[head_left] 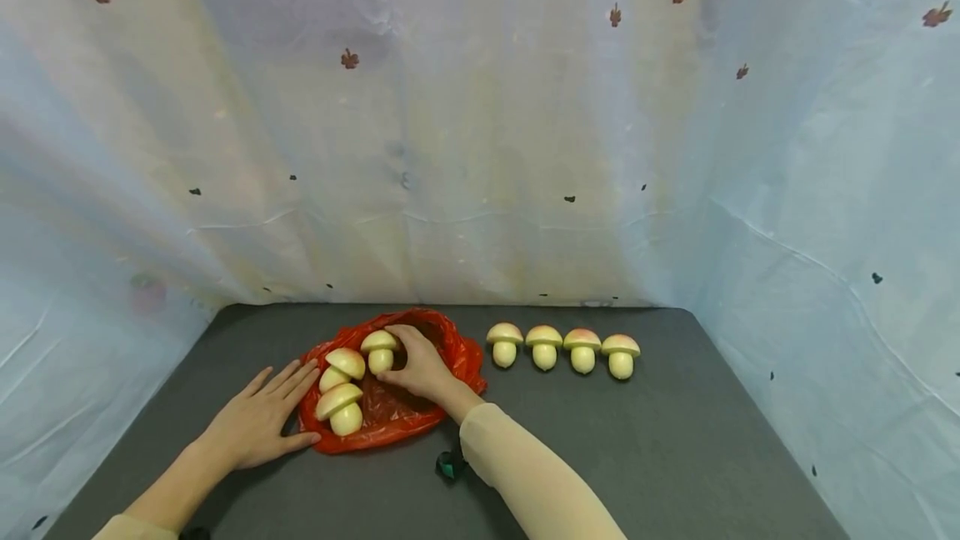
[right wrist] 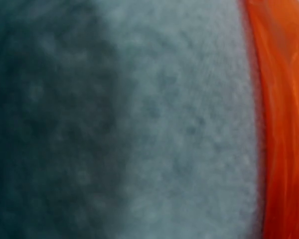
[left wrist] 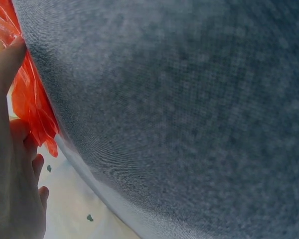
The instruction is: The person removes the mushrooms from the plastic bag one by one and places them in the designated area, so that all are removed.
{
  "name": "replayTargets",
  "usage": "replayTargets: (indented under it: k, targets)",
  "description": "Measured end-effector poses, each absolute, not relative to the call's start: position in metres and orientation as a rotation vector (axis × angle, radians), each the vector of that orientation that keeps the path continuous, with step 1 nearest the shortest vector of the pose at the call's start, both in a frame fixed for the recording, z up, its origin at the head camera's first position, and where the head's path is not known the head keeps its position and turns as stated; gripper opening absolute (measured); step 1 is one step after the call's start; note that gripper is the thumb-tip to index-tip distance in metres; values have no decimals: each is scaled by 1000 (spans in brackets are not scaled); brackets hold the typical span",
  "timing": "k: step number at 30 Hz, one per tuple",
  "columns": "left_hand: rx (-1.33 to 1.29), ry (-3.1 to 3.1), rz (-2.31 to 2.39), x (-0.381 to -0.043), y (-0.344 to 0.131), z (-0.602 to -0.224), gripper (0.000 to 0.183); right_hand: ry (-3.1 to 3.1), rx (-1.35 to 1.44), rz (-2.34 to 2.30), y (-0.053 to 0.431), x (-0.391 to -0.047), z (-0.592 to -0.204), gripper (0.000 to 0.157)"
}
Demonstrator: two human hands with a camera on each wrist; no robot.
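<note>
A red plastic bag [head_left: 386, 437] lies spread wide on the table, its mouth facing up. Inside it, my right hand [head_left: 423, 369] pinches a pale yellow toy mushroom [head_left: 380, 343] between thumb and fingers. Two more mushrooms lie at the bag's left side, an upper one [head_left: 347, 362] and a lower one [head_left: 341, 398], both tilted. With fingers spread, my left hand [head_left: 255, 423] rests against the bag's left edge; the left wrist view shows its thumb and fingers at the red plastic [left wrist: 27, 99]. In the right wrist view only the bag's side [right wrist: 286, 124] and blurred tabletop appear, the hand being out of sight.
Right of the bag, several like mushrooms stand in a row, from the leftmost mushroom [head_left: 505, 345] to the rightmost mushroom [head_left: 621, 357]. The dark grey table [head_left: 675, 448] is bordered by pale sheeting [head_left: 465, 148] at the back and sides.
</note>
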State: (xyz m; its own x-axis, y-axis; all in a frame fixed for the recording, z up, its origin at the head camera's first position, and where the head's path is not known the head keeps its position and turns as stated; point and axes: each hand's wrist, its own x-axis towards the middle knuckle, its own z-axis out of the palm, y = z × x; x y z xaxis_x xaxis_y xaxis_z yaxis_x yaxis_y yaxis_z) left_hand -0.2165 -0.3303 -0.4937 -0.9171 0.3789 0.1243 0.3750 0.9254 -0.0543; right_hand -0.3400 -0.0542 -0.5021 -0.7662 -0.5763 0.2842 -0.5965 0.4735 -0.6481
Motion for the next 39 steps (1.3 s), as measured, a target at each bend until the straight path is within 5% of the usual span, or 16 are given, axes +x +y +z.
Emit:
replayTargets:
  k: [39]
  targets:
    - [-566,-2932,-5,-215,-328,-492,101,-2558,1040,1275,-24,-321,-462,78]
